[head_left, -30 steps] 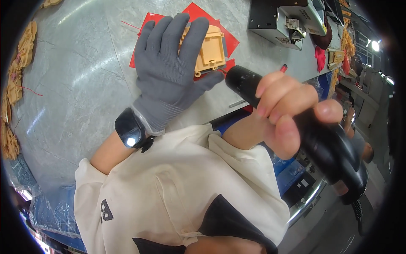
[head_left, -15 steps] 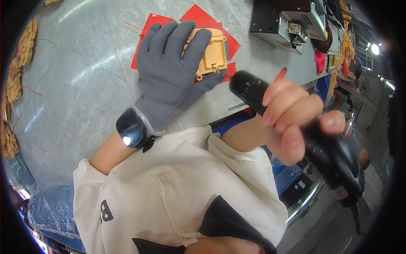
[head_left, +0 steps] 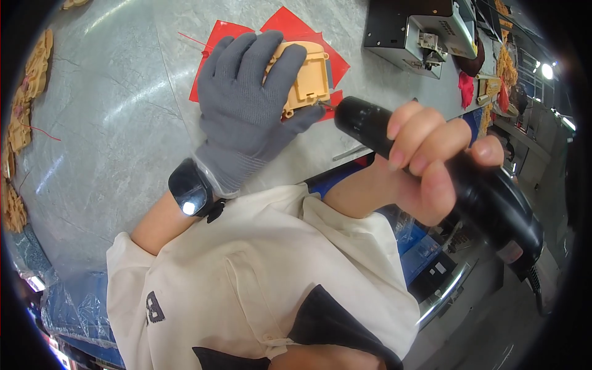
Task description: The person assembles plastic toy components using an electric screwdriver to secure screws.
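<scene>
My left hand [head_left: 246,92], in a grey knit glove, grips a yellow-orange plastic housing [head_left: 313,77] with a rectangular recess on its upper face. The fingers reach over its far and left side, and the thumb presses along its near edge. My bare right hand [head_left: 428,157] is wrapped round a black corded electric screwdriver [head_left: 364,126]. Its thin bit [head_left: 328,106] points left and meets the housing's near right corner, beside my left thumb tip. Whether the bit sits in a screw is too small to tell. Red sheets [head_left: 296,28] lie under the housing.
A black and silver bench machine [head_left: 404,37] stands at the far right of the grey table [head_left: 111,123]. Stacked yellow-orange plastic parts [head_left: 28,98] line the left edge. A pink cloth [head_left: 466,90] hangs at the right. The screwdriver's cord [head_left: 539,290] drops at the lower right.
The rear of the screwdriver has swung slightly right and down with my right hand, while its bit stays by the housing's corner. My left hand and the housing have barely shifted.
</scene>
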The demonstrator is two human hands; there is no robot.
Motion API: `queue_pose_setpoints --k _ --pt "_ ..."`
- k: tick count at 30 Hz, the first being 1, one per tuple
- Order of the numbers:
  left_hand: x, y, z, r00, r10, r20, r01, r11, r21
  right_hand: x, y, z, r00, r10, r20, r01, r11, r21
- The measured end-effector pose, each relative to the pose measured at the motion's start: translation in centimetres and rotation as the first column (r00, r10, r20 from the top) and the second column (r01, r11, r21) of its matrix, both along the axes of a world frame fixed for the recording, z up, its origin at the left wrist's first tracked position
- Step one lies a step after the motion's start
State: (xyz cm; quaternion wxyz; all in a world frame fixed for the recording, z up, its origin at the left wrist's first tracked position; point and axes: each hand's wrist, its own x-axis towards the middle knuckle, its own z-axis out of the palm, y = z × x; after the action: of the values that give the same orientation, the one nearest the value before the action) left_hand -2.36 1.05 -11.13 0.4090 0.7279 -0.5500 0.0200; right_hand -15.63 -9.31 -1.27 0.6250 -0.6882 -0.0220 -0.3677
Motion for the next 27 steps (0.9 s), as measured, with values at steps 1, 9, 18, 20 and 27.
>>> queue_pose_setpoints --k 1,9,18,20,27 --pt "0.01 0.01 -0.02 1.000 -0.005 -0.006 0.005 1.000 0.008 -0.06 -0.11 -0.03 1.000 -0.001 0.001 0.001 1.000 0.000" --pt "-0.09 0.01 0.08 1.000 -0.002 -0.006 0.002 1.000 0.002 -0.47 0.01 0.54 0.998 0.047 -0.034 -0.046 0.999 0.005" --pt "0.12 -0.02 0.11 1.000 -0.017 0.016 0.017 1.000 -0.001 -0.35 -0.01 0.30 0.999 0.042 -0.021 -0.041 0.999 0.016" --pt "0.16 0.01 0.11 1.000 -0.023 0.013 0.023 1.000 -0.001 -0.46 -0.18 0.31 0.998 0.047 -0.028 -0.047 0.999 0.011" --pt "0.36 0.37 -0.04 0.996 -0.077 -0.033 0.077 0.997 0.014 -0.76 -0.24 0.56 0.997 0.071 -0.036 -0.070 0.997 0.012"
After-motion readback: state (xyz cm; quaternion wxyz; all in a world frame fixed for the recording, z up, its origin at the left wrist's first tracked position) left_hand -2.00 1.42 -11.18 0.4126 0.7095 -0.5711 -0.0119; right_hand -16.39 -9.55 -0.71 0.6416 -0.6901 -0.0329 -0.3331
